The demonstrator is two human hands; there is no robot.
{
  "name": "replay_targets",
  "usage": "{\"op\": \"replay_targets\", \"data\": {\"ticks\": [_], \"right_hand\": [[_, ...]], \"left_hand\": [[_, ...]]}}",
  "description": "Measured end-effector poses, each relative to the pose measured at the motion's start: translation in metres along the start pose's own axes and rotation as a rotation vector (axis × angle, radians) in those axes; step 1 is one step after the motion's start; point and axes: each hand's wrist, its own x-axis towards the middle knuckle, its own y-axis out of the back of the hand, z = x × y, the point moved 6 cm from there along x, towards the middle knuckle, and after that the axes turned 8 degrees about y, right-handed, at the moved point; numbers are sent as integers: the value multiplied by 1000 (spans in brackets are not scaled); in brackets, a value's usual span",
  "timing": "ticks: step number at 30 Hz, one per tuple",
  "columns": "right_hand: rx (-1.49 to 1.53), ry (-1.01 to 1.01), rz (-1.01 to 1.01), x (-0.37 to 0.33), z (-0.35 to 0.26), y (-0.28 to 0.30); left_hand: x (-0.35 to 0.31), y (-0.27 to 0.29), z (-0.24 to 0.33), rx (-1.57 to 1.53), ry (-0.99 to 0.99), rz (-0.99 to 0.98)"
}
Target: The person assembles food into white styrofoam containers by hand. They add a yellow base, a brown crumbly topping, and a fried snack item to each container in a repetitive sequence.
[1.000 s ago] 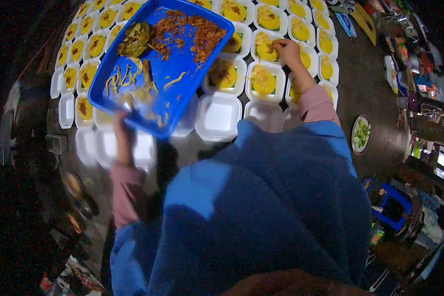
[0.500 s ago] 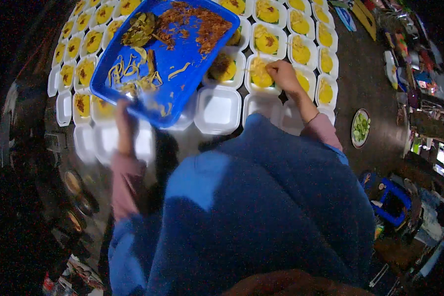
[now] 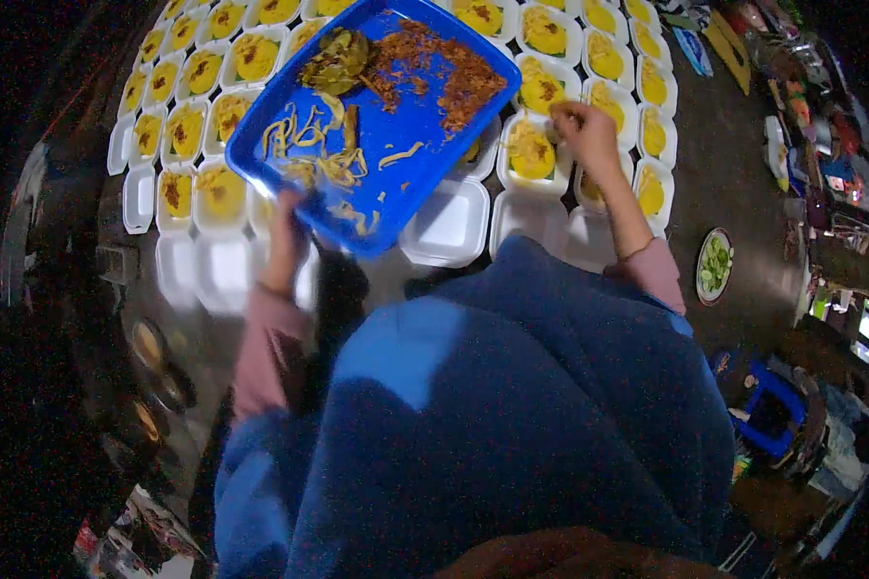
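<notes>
My left hand (image 3: pixel 285 236) grips the near left edge of a blue tray (image 3: pixel 396 183), which is tilted over the boxes. In the tray lie shredded brown topping (image 3: pixel 473 87), a heap of yellowish-green flakes (image 3: pixel 336 60) and pale strips (image 3: pixel 309 135). Over the right-hand boxes hangs my right hand (image 3: pixel 587 135), its fingers pinched together; what they hold, if anything, is hidden. Just left of it is a white foam box (image 3: pixel 505 179) of yellow rice (image 3: pixel 531 159), with pale shreds and a brown bit on top.
Rows of open foam boxes with yellow rice (image 3: pixel 203 72) spread across the far side. Their white lids (image 3: pixel 444 227) fold toward me along the near edge. To the right, a plate of green slices (image 3: pixel 714 265) rests on the dark floor, with a blue plastic frame (image 3: pixel 772 410) nearer me.
The tray has shifted right and now covers more of the box beside it. My right hand has lifted away from the rice to its right, uncovering the brown bit. The view has shifted slightly.
</notes>
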Motion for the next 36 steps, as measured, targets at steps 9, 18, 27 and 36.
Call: {"op": "replay_targets", "data": {"ticks": [9, 18, 27, 36], "right_hand": [[-276, 652, -111, 9, -110, -41], [350, 201, -214, 18, -75, -30], [483, -105, -301, 6, 45, -25], [47, 9, -65, -27, 64, -59]], "left_hand": [[-13, -39, -18, 39, 119, -53], [-23, -44, -10, 45, 167, 21], [-6, -25, -8, 95, 39, -49], [10, -4, -15, 29, 8, -18]]}}
